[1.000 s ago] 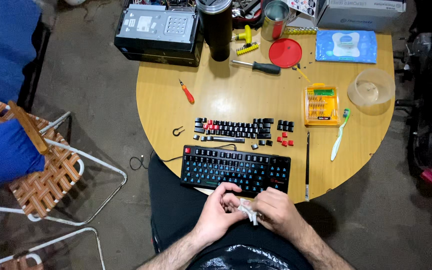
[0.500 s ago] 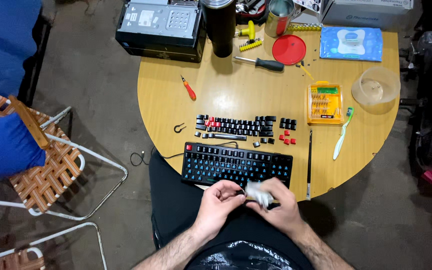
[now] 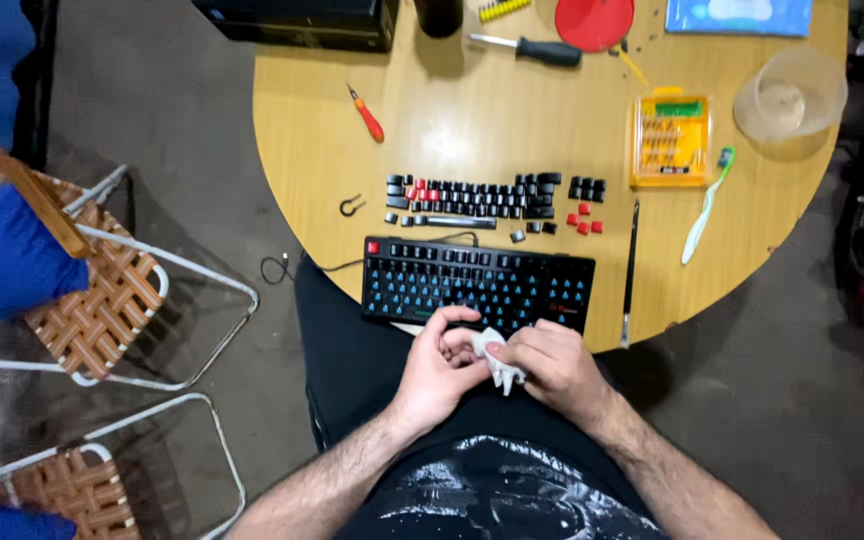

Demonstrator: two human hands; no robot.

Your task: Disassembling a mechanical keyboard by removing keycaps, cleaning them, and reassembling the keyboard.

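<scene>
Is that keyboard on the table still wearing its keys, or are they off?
Mostly off. The keyboard shows bare blue switches, with one top row on; loose keycaps lie in rows behind it.

Smooth wooden table, matt black plastic keyboard

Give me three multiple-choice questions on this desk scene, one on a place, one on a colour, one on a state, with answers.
1. Where is the toothbrush?
A. right of the keyboard
B. on the chair
C. in the cup

2. What colour is the bit case?
A. blue
B. yellow
C. black

3. What do the left hand and right hand hold?
A. a screwdriver
B. nothing
C. a white cloth

Answers: A, it lies on the table right of the keyboard; B, its tray is yellow; C, both hands pinch the cloth.
</scene>
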